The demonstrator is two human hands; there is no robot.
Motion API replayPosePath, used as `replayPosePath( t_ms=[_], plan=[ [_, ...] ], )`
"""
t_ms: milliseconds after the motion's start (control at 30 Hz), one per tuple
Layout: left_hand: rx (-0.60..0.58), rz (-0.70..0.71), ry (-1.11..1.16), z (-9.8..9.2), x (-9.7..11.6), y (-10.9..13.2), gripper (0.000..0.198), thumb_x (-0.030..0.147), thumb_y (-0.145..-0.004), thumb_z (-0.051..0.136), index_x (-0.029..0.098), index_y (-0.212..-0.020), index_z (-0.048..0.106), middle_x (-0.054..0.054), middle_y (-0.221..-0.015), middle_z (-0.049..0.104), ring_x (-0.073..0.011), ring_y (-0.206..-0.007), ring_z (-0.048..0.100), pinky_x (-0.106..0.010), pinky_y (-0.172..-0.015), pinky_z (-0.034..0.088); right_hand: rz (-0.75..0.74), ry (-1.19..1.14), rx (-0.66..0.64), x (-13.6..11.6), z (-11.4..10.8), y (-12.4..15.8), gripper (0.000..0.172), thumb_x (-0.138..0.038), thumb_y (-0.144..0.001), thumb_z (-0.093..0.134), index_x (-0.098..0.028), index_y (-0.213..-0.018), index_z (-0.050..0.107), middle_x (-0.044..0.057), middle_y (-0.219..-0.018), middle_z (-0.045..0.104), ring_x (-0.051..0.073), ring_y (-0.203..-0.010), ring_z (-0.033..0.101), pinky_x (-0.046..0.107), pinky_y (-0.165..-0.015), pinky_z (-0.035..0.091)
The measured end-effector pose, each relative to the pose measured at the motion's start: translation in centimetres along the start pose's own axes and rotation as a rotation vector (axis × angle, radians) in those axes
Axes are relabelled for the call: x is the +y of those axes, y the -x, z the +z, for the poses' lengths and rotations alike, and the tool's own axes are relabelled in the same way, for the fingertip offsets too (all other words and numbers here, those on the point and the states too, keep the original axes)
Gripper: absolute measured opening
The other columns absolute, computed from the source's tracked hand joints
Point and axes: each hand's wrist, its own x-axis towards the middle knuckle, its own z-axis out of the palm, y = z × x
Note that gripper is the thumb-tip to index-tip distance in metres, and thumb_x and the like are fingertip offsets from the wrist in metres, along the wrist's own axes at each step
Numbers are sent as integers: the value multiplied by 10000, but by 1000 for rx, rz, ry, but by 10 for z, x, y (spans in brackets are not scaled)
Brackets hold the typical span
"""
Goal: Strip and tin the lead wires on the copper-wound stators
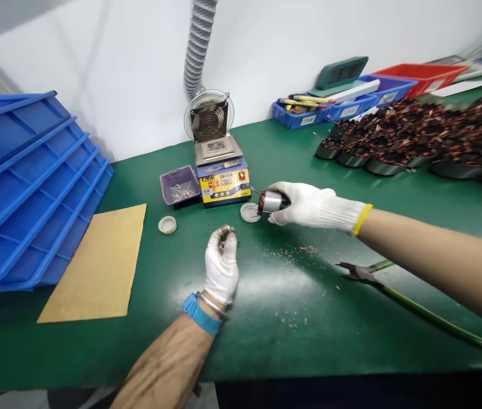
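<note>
While right hand (pixel 306 205) grips wound core (pixel 272 201) | left hand (pixel 222 266) curls nearby

The green table (pixel 258 335) is shining smooth and glossy, throwing back a pale glare. The right grip (pixel 304 204) is wearing knitted cloth, soft and matt, and the left grip (pixel 222 267) is showing similar cloth, grimy at the fingertips. And the cylindrical part (pixel 272 201) is gleaming in smooth, silvery metal! The crates (pixel 40 193) are displaying ribbed blue plastic with a light sheen, the brown sheet (pixel 100 267) is looking like flat, matt paper, and the pliers (pixel 362 274) are pairing dull dark metal with glossy, plastic-looking handles. The hose (pixel 200 45) is running grey and corrugated.
</note>
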Motion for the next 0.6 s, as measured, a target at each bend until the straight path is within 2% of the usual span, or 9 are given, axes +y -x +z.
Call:
replayPosePath(
  t_ms=[233, 600],
  plan=[
    [-14, -8, -17, 0, -2, 0, 586, 711, -837, 887, 191, -1084, 771, -122, -1148, 831, -268, -1046, 777, -478, -1071, 584, 12, 0, -28, -5, -10, -8, 713, -466, -688, 822, -285, -1376, 773, 41, -1122, 849, 317, -990, 794, 372, -783, 575],
    [5, -30, 2, 2, -1, -2, 362, 460, -878, 922, 185, -1063, 776, -93, -1108, 832, -230, -1002, 791, -404, -1013, 617, -24, 138, -40, -10, -7, -14, 653, -456, -691, 821, -299, -1324, 807, 64, -1128, 847, 328, -956, 784, 381, -757, 564]
  ],
)
